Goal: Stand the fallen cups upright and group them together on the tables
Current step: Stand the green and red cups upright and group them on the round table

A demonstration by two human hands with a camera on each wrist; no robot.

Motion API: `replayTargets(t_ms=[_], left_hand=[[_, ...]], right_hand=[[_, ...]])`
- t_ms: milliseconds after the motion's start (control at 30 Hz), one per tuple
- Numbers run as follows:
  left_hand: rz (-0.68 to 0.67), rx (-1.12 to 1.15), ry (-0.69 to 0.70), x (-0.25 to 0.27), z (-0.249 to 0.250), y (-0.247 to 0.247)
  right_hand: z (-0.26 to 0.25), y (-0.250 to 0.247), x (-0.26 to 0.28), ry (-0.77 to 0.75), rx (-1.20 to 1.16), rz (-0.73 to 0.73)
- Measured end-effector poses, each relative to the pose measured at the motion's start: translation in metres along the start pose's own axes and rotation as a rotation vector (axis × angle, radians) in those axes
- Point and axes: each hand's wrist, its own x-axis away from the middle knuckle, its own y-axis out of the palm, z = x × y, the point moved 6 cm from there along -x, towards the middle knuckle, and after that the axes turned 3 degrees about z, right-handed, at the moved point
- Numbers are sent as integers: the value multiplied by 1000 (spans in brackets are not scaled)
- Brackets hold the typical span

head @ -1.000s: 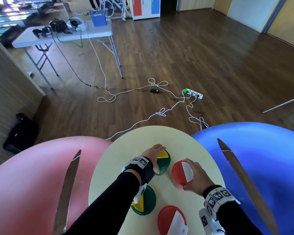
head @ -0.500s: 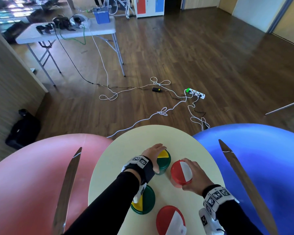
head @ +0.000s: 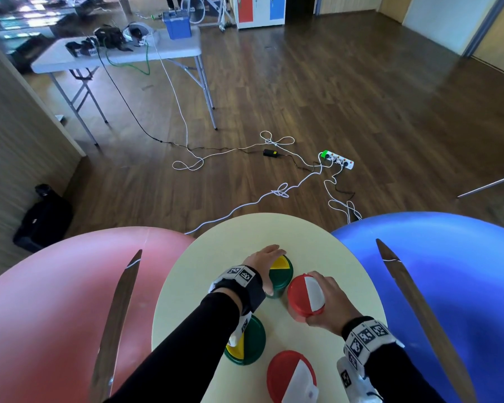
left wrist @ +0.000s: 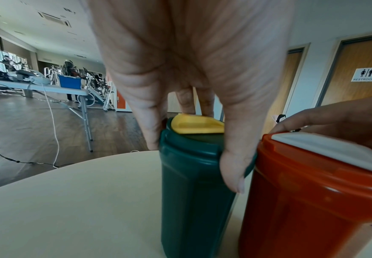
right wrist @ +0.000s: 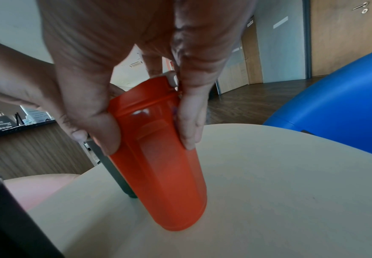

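Observation:
Several lidded cups stand upright on the cream round table [head: 221, 245]. My left hand [head: 266, 264] grips the top of a green cup with a yellow lid flap [head: 281, 276] [left wrist: 193, 183], fingers and thumb curled round its rim. My right hand [head: 329, 298] holds a red cup with a white lid flap [head: 304, 295] [right wrist: 158, 153] by its upper body, right beside the green one; their sides nearly touch. A second green cup [head: 250, 341] stands under my left forearm. A second red cup [head: 291, 376] stands at the near edge.
A pink table [head: 56, 301] adjoins on the left and a blue table [head: 454, 271] on the right. White cables [head: 274, 193] and a power strip [head: 336, 159] lie on the wooden floor beyond. A grey folding table [head: 122, 53] stands far left.
My right hand has slid the red cup slightly left, closer to the green cup. My left hand has stayed on the green cup.

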Motion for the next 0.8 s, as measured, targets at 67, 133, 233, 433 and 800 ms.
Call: replayTargets(t_ms=[67, 133, 233, 433, 800], left_hand=[[1, 0, -1, 0, 0, 0], [1, 4, 0, 0, 0, 0], [0, 2, 4, 0, 0, 0], [-14, -17, 22, 1, 0, 0], [188, 174, -74, 46, -39, -9]], right_hand=[[-1, 1, 1, -6, 6, -6], [-2, 2, 2, -7, 11, -6], [-3, 1, 4, -17, 4, 13], [-2, 3, 5, -19, 3, 17], [18, -5, 22, 52, -131, 74]])
